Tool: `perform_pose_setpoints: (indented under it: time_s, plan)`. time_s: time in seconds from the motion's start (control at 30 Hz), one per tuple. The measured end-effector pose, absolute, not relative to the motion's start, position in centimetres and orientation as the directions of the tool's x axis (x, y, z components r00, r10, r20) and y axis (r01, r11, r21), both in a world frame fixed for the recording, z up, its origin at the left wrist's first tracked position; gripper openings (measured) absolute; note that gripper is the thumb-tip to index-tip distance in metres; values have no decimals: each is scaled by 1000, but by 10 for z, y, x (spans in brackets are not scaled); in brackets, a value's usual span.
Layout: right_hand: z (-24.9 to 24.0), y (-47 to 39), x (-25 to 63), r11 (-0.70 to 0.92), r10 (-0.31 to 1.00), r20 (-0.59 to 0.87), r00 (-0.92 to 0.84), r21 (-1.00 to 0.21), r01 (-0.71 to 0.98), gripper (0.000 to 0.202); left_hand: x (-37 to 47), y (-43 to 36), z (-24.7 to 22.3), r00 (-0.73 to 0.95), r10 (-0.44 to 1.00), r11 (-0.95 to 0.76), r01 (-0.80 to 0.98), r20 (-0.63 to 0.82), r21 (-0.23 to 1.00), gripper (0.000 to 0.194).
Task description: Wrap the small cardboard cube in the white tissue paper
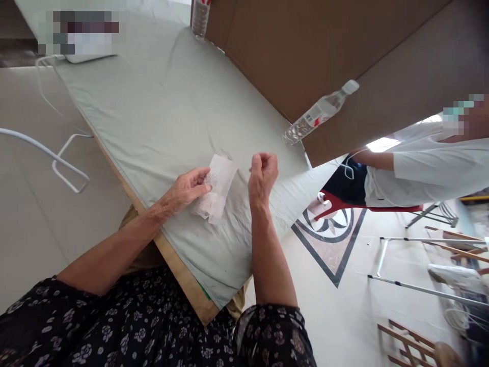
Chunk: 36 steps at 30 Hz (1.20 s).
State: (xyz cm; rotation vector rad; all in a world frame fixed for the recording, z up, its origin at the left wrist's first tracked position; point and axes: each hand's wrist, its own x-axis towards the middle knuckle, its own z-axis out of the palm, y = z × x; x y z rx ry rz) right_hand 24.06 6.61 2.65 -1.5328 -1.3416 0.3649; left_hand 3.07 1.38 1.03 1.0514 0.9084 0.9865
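Note:
A thin, whitish, slightly crumpled sheet (pixel 221 178) lies over the pale green tablecloth (pixel 160 102) near the table's corner. My left hand (pixel 187 187) grips its left edge between thumb and fingers. To the right of the sheet, apart from it, my right hand (pixel 263 171) is raised with its fingers curled into a closed shape. Whether something small is pinched in those fingers cannot be made out.
A clear bottle (pixel 319 114) stands by a large brown cardboard panel (pixel 275 56); another bottle (pixel 200 20) is farther back. A white device (pixel 91 57) with a cable sits at the far left. A person in a white shirt (pixel 431 168) sits at the right.

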Motion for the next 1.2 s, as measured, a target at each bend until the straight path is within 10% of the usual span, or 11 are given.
perform_pose_setpoints:
  time_s: [0.3,0.63,0.9,1.2]
  plan:
    - [36,0,206,-23,996,51,66,-593,805,22,30,16,0,225,973,107,-205,-60,973,65]
    - [23,14,228,71,968,173,180,-882,466,19,31,17,4,118,974,-210,145,194,967,72]
    - [10,16,227,76,955,181,237,-917,392,20,27,16,2,-12,969,-225,386,249,895,14]
    - [-2,26,253,24,934,192,301,-875,484,17,7,32,1,-148,943,-160,584,298,796,10]
